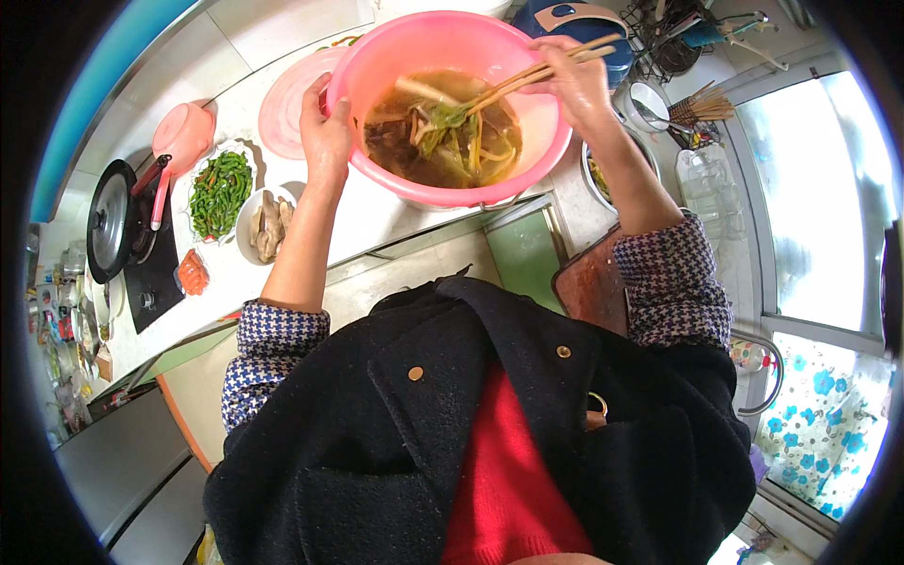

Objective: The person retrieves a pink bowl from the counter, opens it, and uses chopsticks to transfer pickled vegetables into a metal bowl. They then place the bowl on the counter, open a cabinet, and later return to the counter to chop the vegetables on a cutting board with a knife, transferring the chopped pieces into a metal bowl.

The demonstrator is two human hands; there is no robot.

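Observation:
A large pink plastic basin (452, 192) stands before me, with brown broth (395, 159), green leaves (446, 120) and pale vegetable pieces in it. My left hand (326, 131) grips its left rim, thumb on the inside. In my right hand (575, 81) is a pair of wooden chopsticks (512, 85), held over the basin's right rim. Their tips touch the greens in the broth. Dark pieces (388, 138) lie at the left in the liquid, too unclear to name.
Left on the white counter (357, 233) are a pink lid (289, 106), a plate of cut green peppers (222, 191), a bowl of meat pieces (268, 226), a pink pan (185, 134) and a lidded wok (109, 220). Glass cups (706, 187) and a cutting board (593, 275) are right.

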